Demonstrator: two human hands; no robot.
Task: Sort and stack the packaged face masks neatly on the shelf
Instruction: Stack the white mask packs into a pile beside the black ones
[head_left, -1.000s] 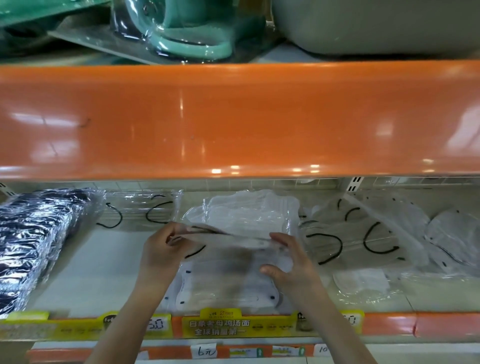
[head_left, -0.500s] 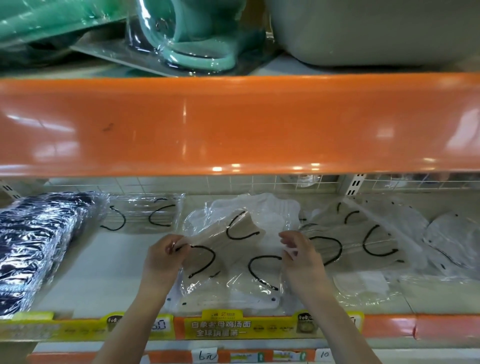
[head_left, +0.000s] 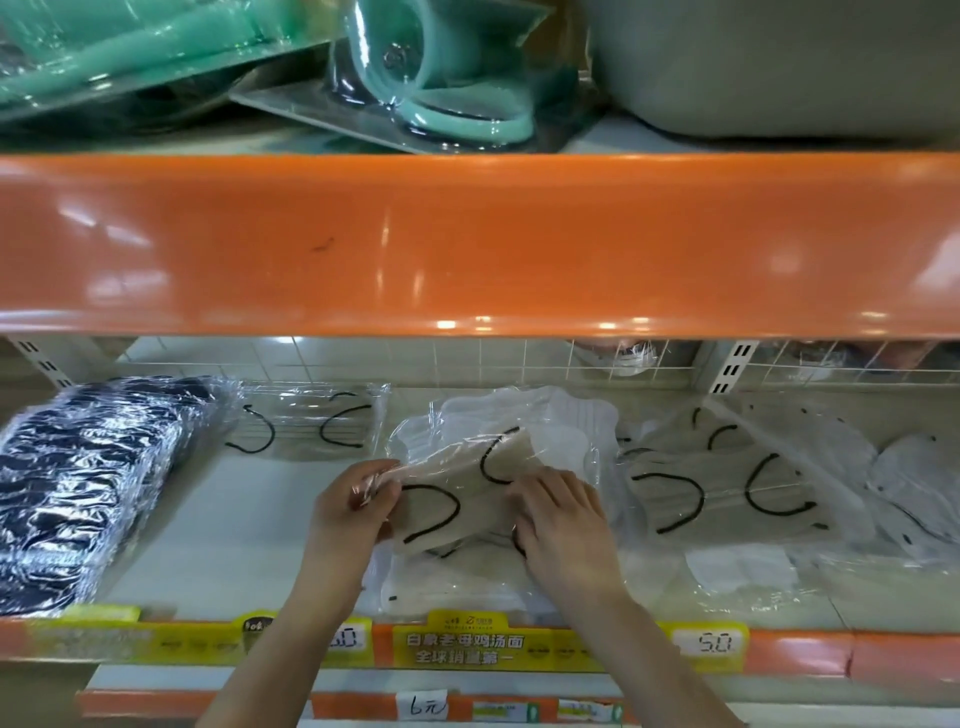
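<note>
Head view looks down at my two hands on the lower shelf (head_left: 218, 525). My left hand (head_left: 349, 512) pinches the left edge of a clear packet of beige masks with black ear loops (head_left: 457, 499), fingers curled on the film; my right hand (head_left: 563, 525) lies on the packet's right part with fingers fairly straight, pressing it down. The packet sits tilted atop a pile of white mask packets (head_left: 540, 421) in the middle of the shelf. Left of it lies a beige packet at the back (head_left: 311, 426), then a stack of dark wrapped packets (head_left: 88, 483). To the right, more beige packets (head_left: 727, 493) overlap white ones (head_left: 914, 483). On the shelf's front rail, a yellow tag (head_left: 462, 644) carries Chinese print, a price tag (head_left: 714, 643) reads "5.0", and a handwritten slip (head_left: 427, 705) below reads "6元". Above the orange shelf edge (head_left: 467, 244), teal items in clear plastic (head_left: 441, 67).
</note>
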